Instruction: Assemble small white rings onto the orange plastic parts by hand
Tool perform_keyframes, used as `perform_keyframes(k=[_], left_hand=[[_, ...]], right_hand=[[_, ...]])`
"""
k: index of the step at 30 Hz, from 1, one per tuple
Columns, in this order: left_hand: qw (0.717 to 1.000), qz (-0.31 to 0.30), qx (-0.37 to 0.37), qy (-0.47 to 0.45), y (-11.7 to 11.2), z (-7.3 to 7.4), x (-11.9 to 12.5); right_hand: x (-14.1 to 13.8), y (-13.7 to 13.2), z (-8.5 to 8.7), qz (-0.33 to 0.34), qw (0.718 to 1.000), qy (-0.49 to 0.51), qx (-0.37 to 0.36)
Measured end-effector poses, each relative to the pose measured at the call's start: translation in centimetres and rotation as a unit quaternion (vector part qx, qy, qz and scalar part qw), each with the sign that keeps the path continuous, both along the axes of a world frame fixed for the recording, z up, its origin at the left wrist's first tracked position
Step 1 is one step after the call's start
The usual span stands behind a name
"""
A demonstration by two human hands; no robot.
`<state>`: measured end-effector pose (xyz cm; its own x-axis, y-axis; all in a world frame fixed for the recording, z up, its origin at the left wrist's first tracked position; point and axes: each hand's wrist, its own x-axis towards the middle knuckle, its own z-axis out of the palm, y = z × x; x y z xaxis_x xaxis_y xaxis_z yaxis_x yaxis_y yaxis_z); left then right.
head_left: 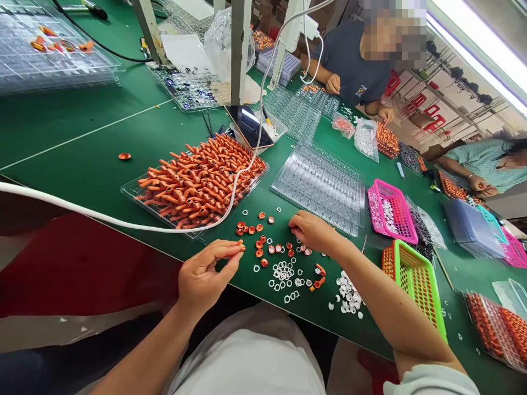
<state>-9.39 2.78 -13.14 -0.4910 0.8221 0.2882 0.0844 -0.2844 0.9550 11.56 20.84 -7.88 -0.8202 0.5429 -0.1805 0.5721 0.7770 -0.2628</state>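
My left hand (209, 271) hovers at the near edge of the green table (82, 159), its thumb and fingers pinched on a small orange part at the fingertips. My right hand (315, 230) rests curled on the table, fingertips down among scattered orange caps (259, 244) and white rings (284, 271); I cannot see what it holds. A clear tray heaped with orange spout-shaped parts (201, 181) stands just beyond the left hand. A little pile of white pieces (349, 299) lies by my right forearm.
An empty clear blister tray (323, 184) lies beyond my right hand. Pink basket (391, 211) and green-orange basket (415, 277) stand to the right. A white cable (102, 219) crosses the tray. A phone (249, 126) leans behind it. Two other people work across the table.
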Motion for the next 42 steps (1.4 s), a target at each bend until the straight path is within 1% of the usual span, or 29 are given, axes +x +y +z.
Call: perform_keyframes(k=[4,6,10,12,15,17,19,22,26,30,32,36,42], left_hand=[[1.000,-0.010,0.007,0.007,0.0,-0.2,-0.1],[1.000,-0.012,0.005,0.009,-0.1,-0.2,-0.1],[1.000,-0.013,0.008,0.002,-0.1,0.0,-0.2],[1.000,-0.016,0.012,0.000,-0.1,0.0,-0.2],[1.000,-0.023,0.015,-0.001,-0.2,-0.2,-0.3],[1.000,-0.024,0.017,0.000,-0.2,-0.3,-0.3],[0.999,-0.027,0.021,0.001,-0.2,-0.4,-0.3],[0.999,-0.032,0.023,0.002,-0.2,-0.4,-0.4],[0.999,-0.025,0.020,-0.001,-0.2,-0.4,-0.3],[1.000,-0.016,0.016,-0.007,-0.2,-0.4,-0.3],[1.000,-0.017,0.015,-0.009,-0.2,-0.5,-0.3],[1.000,-0.016,0.019,-0.005,-0.2,-0.6,-0.3],[1.000,-0.015,0.021,0.001,-0.1,-0.5,-0.3]], right_hand=[[0.4,-0.7,-0.1,-0.005,1.000,0.013,0.021],[0.7,-1.2,-0.1,0.004,0.999,0.024,0.028],[2.0,-2.1,0.4,0.021,0.998,0.053,0.023],[2.8,-2.5,0.8,-0.001,0.996,0.093,0.012],[3.9,-3.1,1.4,-0.061,0.986,0.153,0.003],[4.3,-3.6,1.5,-0.085,0.982,0.166,0.010],[4.4,-4.2,1.4,-0.091,0.982,0.163,0.011],[4.0,-5.0,1.0,-0.089,0.986,0.143,-0.002],[2.3,-5.8,0.7,-0.090,0.990,0.109,-0.025],[-0.1,-6.0,0.7,-0.109,0.994,-0.016,0.002],[-1.0,-5.9,0.7,-0.117,0.992,-0.052,0.011],[-1.6,-5.9,0.6,-0.120,0.991,-0.057,0.023],[-1.5,-6.0,-0.1,-0.113,0.992,-0.028,0.055]])
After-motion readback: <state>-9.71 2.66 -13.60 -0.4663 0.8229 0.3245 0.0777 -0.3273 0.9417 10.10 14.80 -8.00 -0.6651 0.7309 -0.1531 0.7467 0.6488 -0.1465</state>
